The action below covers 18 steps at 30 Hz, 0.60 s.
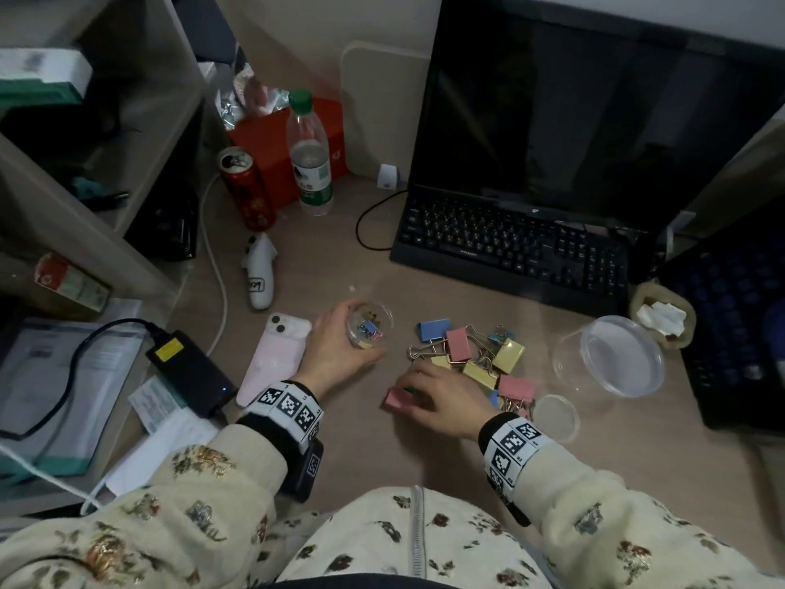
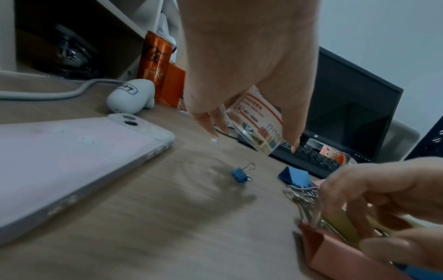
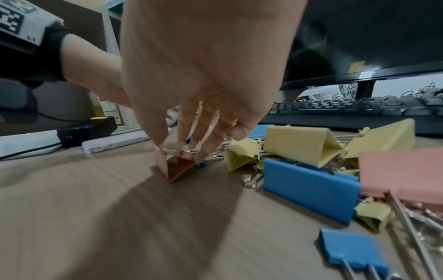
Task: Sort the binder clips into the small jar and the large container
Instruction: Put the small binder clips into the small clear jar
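My left hand [image 1: 354, 337] grips the small clear jar [image 1: 376, 318], held a little above the desk; several small coloured clips lie inside it. In the left wrist view the jar's label [image 2: 260, 128] shows between the fingers, and one small blue clip [image 2: 241, 175] lies on the desk below. My right hand [image 1: 410, 395] pinches a large pink binder clip [image 1: 397, 398] at the near left edge of the pile [image 1: 475, 350] of large pink, yellow and blue clips. The pink clip [image 3: 175, 167] rests on the desk under the fingertips. The large clear container [image 1: 616, 359] stands open to the right.
A pink phone [image 1: 272, 359] lies left of the jar, with a black power brick [image 1: 191, 367] beyond it. A keyboard [image 1: 509, 244] and a monitor [image 1: 594, 99] fill the back. A round clear lid [image 1: 556, 416] lies near the right wrist. A can [image 1: 248, 189] and a bottle [image 1: 310, 159] stand at the back left.
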### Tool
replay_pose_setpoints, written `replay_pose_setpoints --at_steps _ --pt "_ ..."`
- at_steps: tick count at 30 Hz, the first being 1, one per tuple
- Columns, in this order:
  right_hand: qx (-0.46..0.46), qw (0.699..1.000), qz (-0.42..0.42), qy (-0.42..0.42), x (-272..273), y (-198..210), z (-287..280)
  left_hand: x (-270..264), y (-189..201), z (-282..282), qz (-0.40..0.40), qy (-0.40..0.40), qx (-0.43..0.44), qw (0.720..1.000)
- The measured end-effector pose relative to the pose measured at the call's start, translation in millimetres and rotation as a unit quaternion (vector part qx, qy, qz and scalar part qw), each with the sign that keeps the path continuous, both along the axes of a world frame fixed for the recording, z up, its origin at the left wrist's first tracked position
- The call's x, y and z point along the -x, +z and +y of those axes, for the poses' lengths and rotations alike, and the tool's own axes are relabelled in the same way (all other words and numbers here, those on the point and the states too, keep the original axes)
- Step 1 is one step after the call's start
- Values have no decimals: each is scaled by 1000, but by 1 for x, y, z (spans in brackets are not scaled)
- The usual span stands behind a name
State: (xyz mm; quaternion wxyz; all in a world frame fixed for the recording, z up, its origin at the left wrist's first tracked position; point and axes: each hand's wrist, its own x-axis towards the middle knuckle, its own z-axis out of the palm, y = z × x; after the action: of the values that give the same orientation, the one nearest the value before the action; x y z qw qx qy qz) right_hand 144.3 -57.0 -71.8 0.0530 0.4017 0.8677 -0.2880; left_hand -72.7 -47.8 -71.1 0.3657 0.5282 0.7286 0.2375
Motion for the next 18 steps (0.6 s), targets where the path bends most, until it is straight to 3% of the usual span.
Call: replay_pose_setpoints --at_steps 10,18 --pt "-39 994 -80 62 9 -1 2 -2 -12 4 -1 -2 16 1000" --pt "35 997 -57 42 6 5 -4 -3 -11 3 -2 -12 9 1000"
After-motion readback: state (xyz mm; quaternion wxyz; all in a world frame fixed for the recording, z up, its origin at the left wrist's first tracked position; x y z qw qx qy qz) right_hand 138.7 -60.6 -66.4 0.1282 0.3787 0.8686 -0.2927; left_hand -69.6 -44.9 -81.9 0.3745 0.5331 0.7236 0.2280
